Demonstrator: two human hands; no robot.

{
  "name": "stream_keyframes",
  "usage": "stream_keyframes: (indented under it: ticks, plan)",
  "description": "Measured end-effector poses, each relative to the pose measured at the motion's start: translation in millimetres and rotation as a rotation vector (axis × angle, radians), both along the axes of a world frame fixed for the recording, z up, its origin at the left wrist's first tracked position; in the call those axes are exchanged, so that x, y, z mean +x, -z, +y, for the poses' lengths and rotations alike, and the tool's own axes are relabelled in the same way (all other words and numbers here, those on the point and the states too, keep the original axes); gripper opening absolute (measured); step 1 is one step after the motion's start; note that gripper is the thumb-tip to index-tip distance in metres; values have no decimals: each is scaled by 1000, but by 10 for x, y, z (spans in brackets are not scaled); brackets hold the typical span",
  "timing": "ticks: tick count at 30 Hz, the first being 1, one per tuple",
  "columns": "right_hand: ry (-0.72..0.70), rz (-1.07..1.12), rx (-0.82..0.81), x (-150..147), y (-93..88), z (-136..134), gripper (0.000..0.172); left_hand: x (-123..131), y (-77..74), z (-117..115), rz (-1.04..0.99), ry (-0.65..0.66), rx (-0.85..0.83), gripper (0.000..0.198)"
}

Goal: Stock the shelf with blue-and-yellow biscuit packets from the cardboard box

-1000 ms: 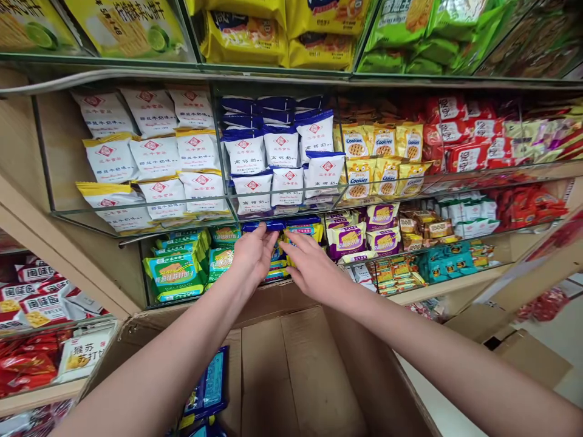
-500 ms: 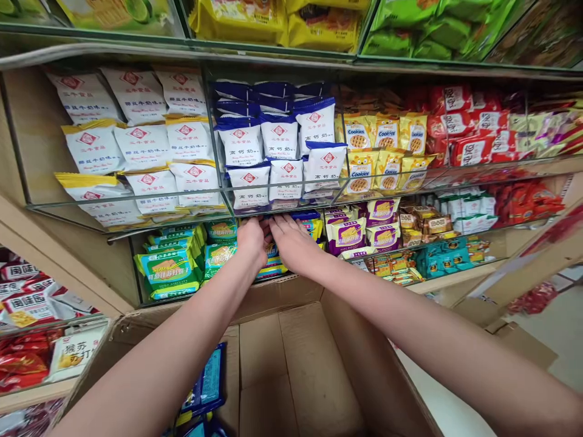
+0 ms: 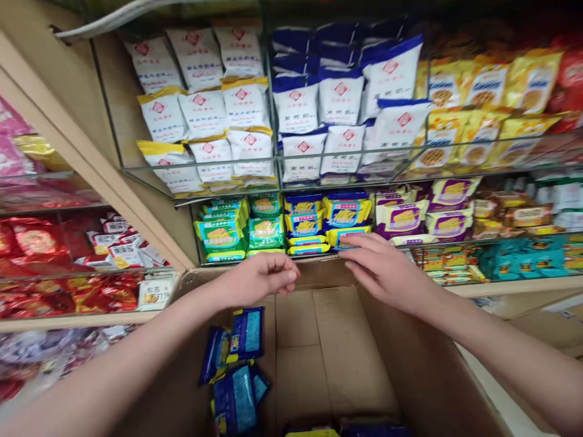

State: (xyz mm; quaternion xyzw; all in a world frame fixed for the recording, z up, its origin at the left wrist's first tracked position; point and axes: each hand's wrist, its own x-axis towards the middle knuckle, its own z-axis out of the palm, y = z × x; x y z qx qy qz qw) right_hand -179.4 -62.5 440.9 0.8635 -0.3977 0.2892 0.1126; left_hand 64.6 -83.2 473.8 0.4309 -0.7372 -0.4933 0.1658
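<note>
My left hand [image 3: 266, 279] is over the near-left rim of an open cardboard box [image 3: 296, 379], fingers loosely curled and nothing plainly held. A small reddish spot shows at its fingertips. My right hand [image 3: 387, 267] has its fingers stretched out, in front of a yellow-and-blue biscuit packet [image 3: 348, 235] on the lower shelf; whether they touch is unclear. Beside that packet stands another stack of yellow-and-blue biscuit packets [image 3: 304, 224]. Inside the box, at the left, lie several blue biscuit packets [image 3: 248, 334], backs up.
Green biscuit packets [image 3: 221, 235] and purple ones [image 3: 403, 220] flank the yellow-and-blue stacks. A glass shelf edge [image 3: 218, 162] above holds white snack bags [image 3: 248, 155] and yellow cookie bags [image 3: 437, 136]. A wooden upright [image 3: 132, 188] divides off shelves of red packs at left.
Both hands have drawn back from the stacked yellow-and-blue packets on the lower shelf and moved apart, now above the box rim. The view has shifted left and closer, showing more packets in the box.
</note>
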Motion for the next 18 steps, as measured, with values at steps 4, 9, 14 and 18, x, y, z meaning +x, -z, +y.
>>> stream_keyframes:
  ticks: [4, 9, 14, 18]
  plan:
    - [-37, 23, 32, -47, 178, 146, 19, 444, 408, 151, -423, 88, -95, 18]
    - [63, 67, 56, 28, 169, 101, 19, 571, 1102, 149, -875, 34, -180, 80]
    - [108, 116, 86, 92, 116, 136, 20, 548, 1412, 185, -1052, 6, -330, 86]
    - [135, 132, 119, 117, 100, 175, 19, 590, 1382, 161, -1086, 8, -337, 73]
